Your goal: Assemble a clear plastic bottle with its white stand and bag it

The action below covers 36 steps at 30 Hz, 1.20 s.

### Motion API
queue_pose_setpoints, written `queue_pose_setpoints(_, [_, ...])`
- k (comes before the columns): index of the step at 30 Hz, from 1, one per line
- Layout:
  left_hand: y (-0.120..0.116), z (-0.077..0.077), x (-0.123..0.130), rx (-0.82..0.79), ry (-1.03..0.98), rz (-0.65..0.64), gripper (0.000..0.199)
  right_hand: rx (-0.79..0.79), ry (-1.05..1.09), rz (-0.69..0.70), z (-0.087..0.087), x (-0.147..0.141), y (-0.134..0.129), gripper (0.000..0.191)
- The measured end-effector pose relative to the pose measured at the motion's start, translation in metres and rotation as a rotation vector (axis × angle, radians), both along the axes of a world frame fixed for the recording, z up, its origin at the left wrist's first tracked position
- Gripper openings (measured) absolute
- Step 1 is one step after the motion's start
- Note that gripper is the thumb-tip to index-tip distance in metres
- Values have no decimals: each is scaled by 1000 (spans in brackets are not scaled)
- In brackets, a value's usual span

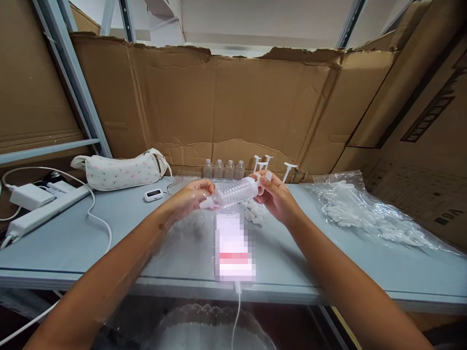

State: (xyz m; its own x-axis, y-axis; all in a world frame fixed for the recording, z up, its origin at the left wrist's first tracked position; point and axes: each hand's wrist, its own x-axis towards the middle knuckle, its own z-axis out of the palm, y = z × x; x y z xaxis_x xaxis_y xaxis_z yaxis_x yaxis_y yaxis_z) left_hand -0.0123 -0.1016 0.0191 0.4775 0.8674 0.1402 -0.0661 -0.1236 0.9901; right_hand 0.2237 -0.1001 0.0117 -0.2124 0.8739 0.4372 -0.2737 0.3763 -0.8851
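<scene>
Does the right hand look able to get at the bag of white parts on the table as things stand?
Probably not at once: the right hand is shut on the clear bottle; the path to the bag looks free.

Four small bottles (pixel 223 170), three white pumps (pixel 268 163), one pouch (pixel 120 171).

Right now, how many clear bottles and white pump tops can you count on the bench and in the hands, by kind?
Small clear bottles standing in a row at the back: 4
Clear bottle held between left hand and right hand: 1
White pump tops standing upright: 3, counting loosely
Total: 8
The bagged white parts are too heaped to count.
</scene>
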Motion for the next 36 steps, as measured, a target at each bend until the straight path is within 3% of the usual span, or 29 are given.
queue_pose_setpoints(3, [-6,-4,9,55,22,-70,9,-21,-84,20,-2,-2,-1,36])
queue_pose_setpoints(9, [-13,-5,24,134,30,-2,12,76,-218,63,-7,-17,-13,39])
queue_pose_setpoints(11, [-15,-1,24,169,11,44,14,203,-286,45,-6,-20,-18,32])
queue_pose_setpoints(14, [-17,6,21,264,-45,103,18,512,-443,-26,-2,-21,-25,21])
queue_pose_setpoints(17, [-19,11,18,362,-99,147,22,674,-510,-75,2,-19,-29,34])
queue_pose_setpoints(19, [-21,17,19,429,-112,177,22,677,-496,-105,3,-17,-30,35])
queue_pose_setpoints(23, [-27,29,21,582,-118,244,17,635,-501,-107,1,-17,-29,18])
queue_pose_setpoints(29, [-32,39,25,613,-160,261,12,604,-481,-158,-1,-18,-27,14])
queue_pose_setpoints(33, [-32,38,32,650,-128,338,12,672,-631,-130,1,-20,-36,35])
queue_pose_setpoints(36, [-34,41,37,698,-125,379,13,661,-589,-112,2,-21,-39,47])
